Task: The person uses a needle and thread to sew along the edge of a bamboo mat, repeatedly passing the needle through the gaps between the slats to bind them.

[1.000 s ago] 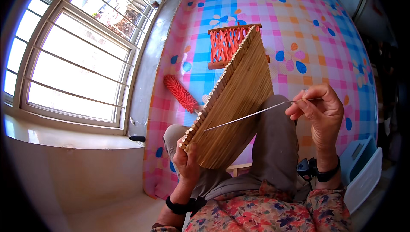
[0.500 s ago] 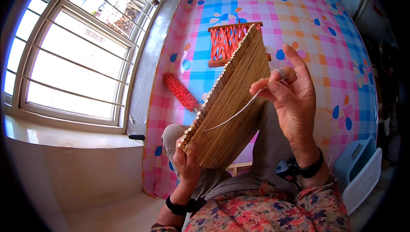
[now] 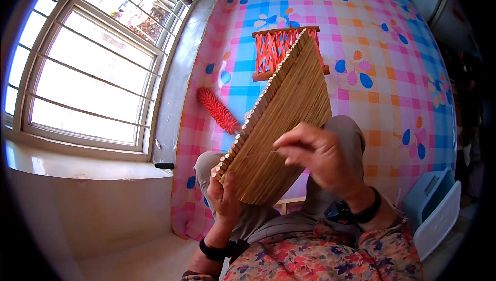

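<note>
A flat mat of thin tan stalks (image 3: 287,100), laid side by side, leans away from me above my lap, its round cut ends lined up along the left edge. My left hand (image 3: 224,201) is closed on its near left corner, thumb on top. Over the lower right part of the mat is my right hand (image 3: 325,162), its fingers pinched and slightly blurred. A thin pale thread (image 3: 258,154) runs from the mat's face near the left edge to those fingertips. Whether a needle is also in the pinch is hidden.
On the checked, flowered floor sheet (image 3: 382,110) lie a wooden frame with red strips (image 3: 268,56) and a red fluffy duster (image 3: 217,110). A barred window (image 3: 93,74) with a sill stands at left. A blue-grey bin (image 3: 426,193) and white lid (image 3: 439,224) are at right.
My right hand has come down and left from beside the mat to over it, and its spread fingers have drawn in. The looped thread is now a straighter line. The left hand keeps its grip.
</note>
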`<state>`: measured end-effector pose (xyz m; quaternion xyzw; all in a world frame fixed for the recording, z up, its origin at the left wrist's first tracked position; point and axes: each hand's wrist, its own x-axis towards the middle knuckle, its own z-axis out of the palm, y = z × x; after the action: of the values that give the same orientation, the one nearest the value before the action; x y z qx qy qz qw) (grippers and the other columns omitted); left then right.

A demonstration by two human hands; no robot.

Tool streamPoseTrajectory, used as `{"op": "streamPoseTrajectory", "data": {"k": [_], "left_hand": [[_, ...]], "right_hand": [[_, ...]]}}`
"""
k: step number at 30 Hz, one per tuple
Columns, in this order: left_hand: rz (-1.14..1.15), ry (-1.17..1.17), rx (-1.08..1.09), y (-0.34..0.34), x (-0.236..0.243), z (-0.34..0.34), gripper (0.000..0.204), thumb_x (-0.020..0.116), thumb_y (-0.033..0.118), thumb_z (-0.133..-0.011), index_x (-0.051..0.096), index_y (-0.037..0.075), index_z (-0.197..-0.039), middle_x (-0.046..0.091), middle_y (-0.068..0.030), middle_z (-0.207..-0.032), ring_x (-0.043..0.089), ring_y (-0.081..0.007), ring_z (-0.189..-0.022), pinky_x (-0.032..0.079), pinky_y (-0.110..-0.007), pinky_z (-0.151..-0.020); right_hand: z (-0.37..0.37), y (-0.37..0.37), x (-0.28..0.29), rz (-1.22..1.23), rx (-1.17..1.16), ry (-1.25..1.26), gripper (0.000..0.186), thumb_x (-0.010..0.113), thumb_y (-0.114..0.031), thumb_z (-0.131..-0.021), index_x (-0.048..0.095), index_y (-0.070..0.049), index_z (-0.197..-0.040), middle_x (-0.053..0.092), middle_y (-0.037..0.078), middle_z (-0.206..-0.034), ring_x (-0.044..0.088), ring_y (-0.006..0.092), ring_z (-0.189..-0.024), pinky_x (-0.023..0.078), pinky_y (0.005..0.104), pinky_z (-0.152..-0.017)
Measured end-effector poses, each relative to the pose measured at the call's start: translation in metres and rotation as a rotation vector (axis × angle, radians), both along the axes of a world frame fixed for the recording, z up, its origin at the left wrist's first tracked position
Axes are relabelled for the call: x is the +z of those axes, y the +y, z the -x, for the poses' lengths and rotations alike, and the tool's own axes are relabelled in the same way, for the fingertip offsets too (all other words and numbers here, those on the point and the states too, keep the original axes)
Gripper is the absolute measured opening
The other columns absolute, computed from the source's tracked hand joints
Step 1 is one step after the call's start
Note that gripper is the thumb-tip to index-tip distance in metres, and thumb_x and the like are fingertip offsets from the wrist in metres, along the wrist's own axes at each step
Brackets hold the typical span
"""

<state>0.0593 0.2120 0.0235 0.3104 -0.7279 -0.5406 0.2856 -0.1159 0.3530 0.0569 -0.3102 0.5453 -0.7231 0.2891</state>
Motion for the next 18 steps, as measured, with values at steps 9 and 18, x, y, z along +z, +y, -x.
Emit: {"op": "streamPoseTrajectory", "data": {"k": [9,18], "left_hand": [[0.028,0.093,0.022,0.002,-0.005,-0.001,0.021,0.050,0.011,-0.094,0.056,-0.002,-0.110,0.058,-0.0012,-0.096,0.049,-0.0075,-0.088,0.041,-0.022,-0.078],[-0.043,0.038,-0.019,-0.004,-0.006,-0.005,0.039,0.046,0.016,-0.096,0.045,-0.006,-0.128,0.056,-0.0137,-0.120,0.056,-0.0205,-0.108,0.044,-0.034,-0.093]], "right_hand": [[-0.035,-0.034,-0.040,-0.011,-0.016,0.428,0.021,0.065,-0.002,-0.083,0.066,-0.005,-0.104,0.052,0.009,-0.077,0.056,0.0221,-0.069,0.046,0.0302,-0.063],[-0.031,-0.035,-0.047,-0.031,0.037,0.513,0.029,0.061,-0.001,-0.084,0.063,-0.007,-0.112,0.053,0.013,-0.079,0.059,0.0295,-0.072,0.048,0.0362,-0.064]]}}
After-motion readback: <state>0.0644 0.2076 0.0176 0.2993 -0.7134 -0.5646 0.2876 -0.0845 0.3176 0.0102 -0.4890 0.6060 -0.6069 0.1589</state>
